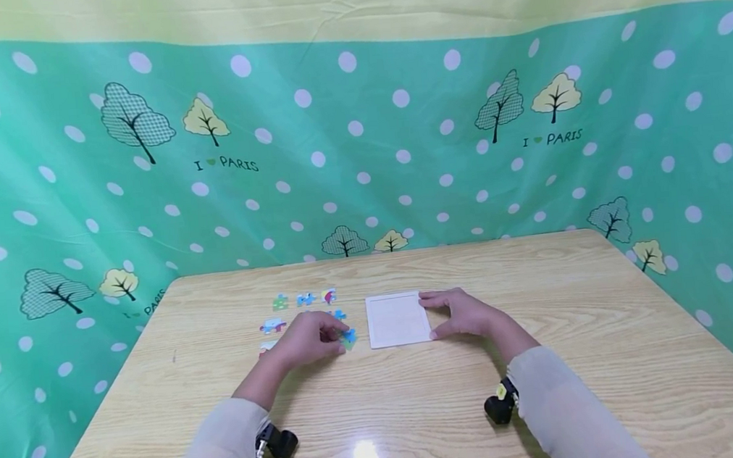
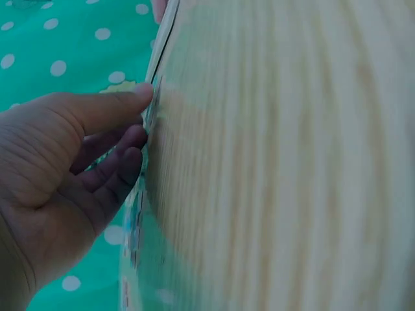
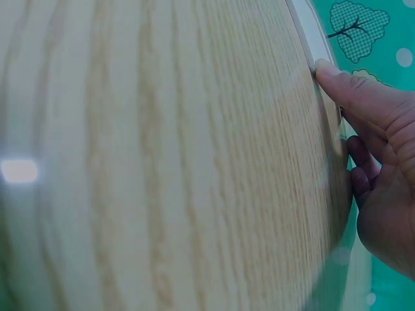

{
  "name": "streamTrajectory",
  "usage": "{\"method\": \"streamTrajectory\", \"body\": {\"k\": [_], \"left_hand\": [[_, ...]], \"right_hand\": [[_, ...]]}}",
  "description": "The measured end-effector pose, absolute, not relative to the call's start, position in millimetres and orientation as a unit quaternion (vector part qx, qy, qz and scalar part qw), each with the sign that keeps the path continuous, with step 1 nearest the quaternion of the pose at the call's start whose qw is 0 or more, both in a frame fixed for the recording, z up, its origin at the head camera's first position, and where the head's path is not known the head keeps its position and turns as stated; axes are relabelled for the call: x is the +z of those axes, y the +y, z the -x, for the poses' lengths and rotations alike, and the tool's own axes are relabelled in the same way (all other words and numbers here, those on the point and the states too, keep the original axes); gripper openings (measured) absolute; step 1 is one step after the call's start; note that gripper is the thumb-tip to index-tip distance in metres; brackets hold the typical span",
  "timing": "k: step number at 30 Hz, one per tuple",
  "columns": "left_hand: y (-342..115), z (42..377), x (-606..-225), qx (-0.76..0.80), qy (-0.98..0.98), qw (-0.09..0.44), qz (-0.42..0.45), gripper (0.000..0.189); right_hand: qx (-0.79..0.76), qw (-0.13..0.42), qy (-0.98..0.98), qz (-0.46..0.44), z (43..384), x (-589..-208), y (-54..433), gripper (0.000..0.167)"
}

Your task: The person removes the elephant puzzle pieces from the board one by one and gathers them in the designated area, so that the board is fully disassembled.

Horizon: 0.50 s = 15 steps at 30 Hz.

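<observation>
My left hand is over the puzzle pieces, its thumb and fingertips pinching a blue and green jigsaw piece close to the tabletop. Its curled fingers show from the side in the left wrist view, with the thumb at the piece's edge. A square white puzzle tray with a low raised rim lies flat just right of that piece. On the tray's right side, my right hand grips the edge, forefinger at the far corner and thumb at the near one. The right thumb rests on the tray's rim.
Several loose pieces lie in rows left of the tray, among them a green piece, a blue one and a red and yellow one. My left hand partly covers others. A polka-dot curtain hangs behind the wooden table.
</observation>
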<state>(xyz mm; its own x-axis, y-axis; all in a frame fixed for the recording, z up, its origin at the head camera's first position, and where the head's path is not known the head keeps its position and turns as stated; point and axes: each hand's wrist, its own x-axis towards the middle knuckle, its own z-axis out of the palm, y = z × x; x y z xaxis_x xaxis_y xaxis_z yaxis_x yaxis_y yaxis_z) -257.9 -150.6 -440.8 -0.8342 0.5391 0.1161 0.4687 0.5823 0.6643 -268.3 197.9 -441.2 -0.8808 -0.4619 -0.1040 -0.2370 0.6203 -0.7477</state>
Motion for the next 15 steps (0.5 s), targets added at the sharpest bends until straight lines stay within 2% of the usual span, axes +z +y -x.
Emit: {"method": "streamTrajectory", "body": {"k": [3,15], "left_hand": [[-148.8,257.5,-440.6,0.342,0.891,0.042,-0.294,0.022],[-154.1,253.5,-440.9,0.351,0.901,0.055,-0.247,0.022]], "right_hand": [[-0.388,0.147,0.889,0.195,268.3,-439.3,197.7,0.071],[-0.383,0.146,0.891,0.197,266.2,-437.8,194.7,0.071]]}}
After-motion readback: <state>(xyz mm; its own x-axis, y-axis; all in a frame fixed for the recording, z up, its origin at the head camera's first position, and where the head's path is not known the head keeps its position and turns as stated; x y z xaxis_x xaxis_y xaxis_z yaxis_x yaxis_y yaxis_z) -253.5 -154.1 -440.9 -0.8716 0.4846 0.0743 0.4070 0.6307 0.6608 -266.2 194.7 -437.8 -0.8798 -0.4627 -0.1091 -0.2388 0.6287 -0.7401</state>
